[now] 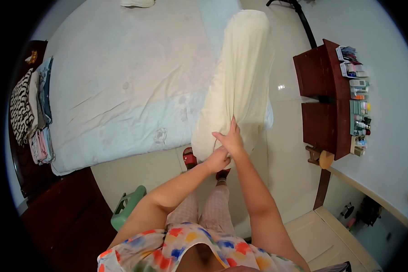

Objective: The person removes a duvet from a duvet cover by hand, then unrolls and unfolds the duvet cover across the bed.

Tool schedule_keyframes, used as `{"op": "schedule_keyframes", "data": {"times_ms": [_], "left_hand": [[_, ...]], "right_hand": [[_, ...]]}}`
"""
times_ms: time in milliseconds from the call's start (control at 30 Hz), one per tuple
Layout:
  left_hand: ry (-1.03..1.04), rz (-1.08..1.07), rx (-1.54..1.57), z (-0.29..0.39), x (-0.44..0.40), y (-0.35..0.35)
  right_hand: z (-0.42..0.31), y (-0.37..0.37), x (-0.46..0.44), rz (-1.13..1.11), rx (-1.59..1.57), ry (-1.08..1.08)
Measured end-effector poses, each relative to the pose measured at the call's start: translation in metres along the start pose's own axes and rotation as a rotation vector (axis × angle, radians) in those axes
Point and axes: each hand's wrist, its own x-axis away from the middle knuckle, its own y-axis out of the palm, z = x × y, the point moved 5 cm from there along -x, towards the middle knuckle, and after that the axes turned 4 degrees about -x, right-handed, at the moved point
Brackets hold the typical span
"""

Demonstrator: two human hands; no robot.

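Observation:
A long, plump cream pillow (247, 63) in a loose, wrinkled cover stretches away from me, partly over the edge of the bed. My left hand (218, 160) is closed at its near end, fingers curled on the fabric of the cover. Just above it, my right hand (232, 140) lies on the cover with thumb and fingers spread. The two hands are close together, the right wrist beside the left fingers. Folds in the cover run lengthwise from my right fingertips. What the left fingers pinch is partly hidden.
The bed (136, 90) has a pale, patterned sheet. Folded clothes (25, 106) are stacked by its headboard. A green stool (128, 208) stands below left. On the right, dark red cabinets (319, 127) carry bottles and baskets. Tiled floor (283, 118) lies between bed and cabinets.

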Motion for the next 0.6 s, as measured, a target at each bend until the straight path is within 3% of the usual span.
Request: {"op": "schedule_keyframes", "data": {"times_ms": [33,167,333,400,467,533,600], "left_hand": [[0.064,-0.034,-0.019,0.007,-0.001,0.001],[0.271,0.040,-0.631,-0.010,-0.019,-0.024],[0.175,0.066,-0.613,-0.025,-0.040,-0.058],[0.178,0.086,-0.632,-0.027,-0.047,-0.067],[0.082,0.056,-0.700,-0.046,-0.050,-0.076],[-0.035,0.001,-0.724,-0.063,-0.055,-0.088],[-0.178,-0.077,-0.709,-0.077,-0.058,-0.101]], "right_hand": [[0.004,0.000,-0.003,0.024,0.025,-0.024],[0.013,0.002,-0.023,0.117,0.127,-0.031],[0.056,-0.016,-0.049,0.207,0.252,-0.128],[0.089,-0.034,-0.069,0.218,0.331,0.008],[0.116,-0.074,-0.073,0.467,0.310,0.087],[0.151,-0.108,-0.088,0.498,0.226,0.293],[0.147,-0.128,-0.088,0.442,0.203,0.340]]}}
